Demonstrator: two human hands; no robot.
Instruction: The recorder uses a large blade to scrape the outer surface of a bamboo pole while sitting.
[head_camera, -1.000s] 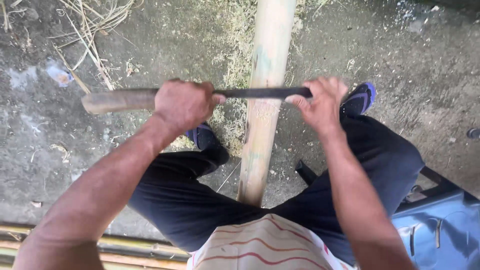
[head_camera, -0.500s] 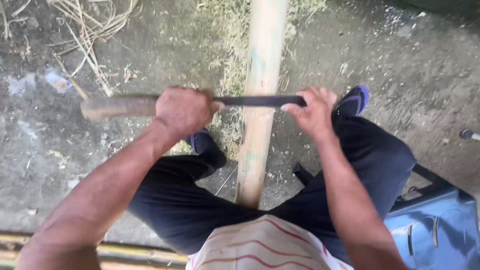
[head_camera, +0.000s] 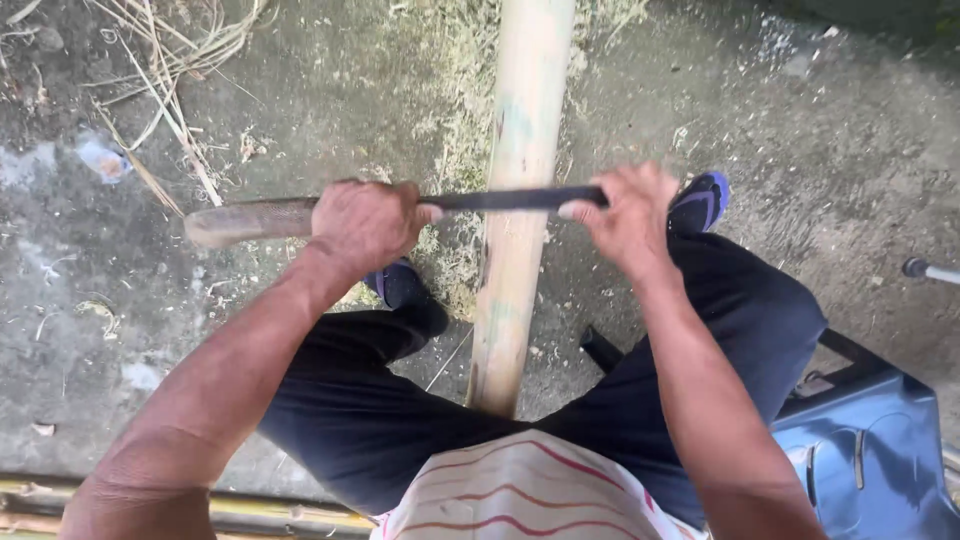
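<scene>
Left hand (head_camera: 365, 225) on knife handle (head_camera: 250, 220), right hand (head_camera: 630, 215) gripping blade (head_camera: 515, 199) across bamboo pole (head_camera: 520, 200)

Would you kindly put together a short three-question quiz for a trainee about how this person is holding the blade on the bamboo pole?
1. True or false: the long blade lies crosswise over the bamboo pole.
2. Which hand grips the wooden handle? A) left hand B) right hand C) neither
3. Fill in: the near end of the pole runs between the person's ____.

Key
1. True; both hands hold the tool, one on each side of the pole.
2. A; the right hand holds the far end of the blade.
3. Legs; dark trousers flank it.
</scene>
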